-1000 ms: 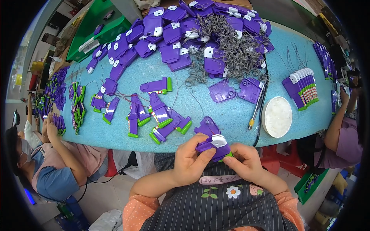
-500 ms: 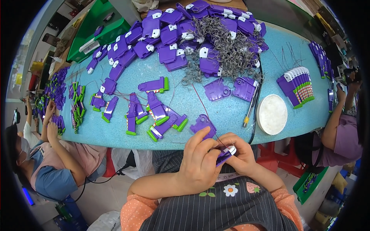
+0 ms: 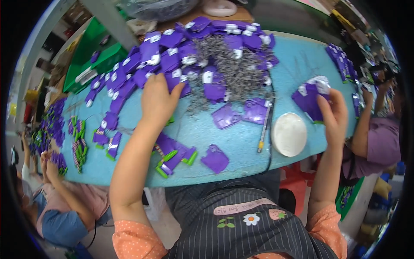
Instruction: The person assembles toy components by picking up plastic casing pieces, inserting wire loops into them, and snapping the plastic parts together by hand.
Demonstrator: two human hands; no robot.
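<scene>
Currently, left hand point(image 3: 158, 98) spreads its grip at purple pile's point(image 3: 171, 64) edge; the right hand's point(image 3: 335, 114) is unclear.

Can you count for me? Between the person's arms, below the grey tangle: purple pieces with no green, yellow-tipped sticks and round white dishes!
Purple pieces without green: 3
Yellow-tipped stick: 1
Round white dish: 1
Total: 5

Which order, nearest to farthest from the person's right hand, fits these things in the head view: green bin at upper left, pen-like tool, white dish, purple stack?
1. Purple stack: at the right hand.
2. White dish: left of the hand, slightly lower.
3. Pen-like tool: just left of the dish.
4. Green bin: upper left, farthest.
</scene>
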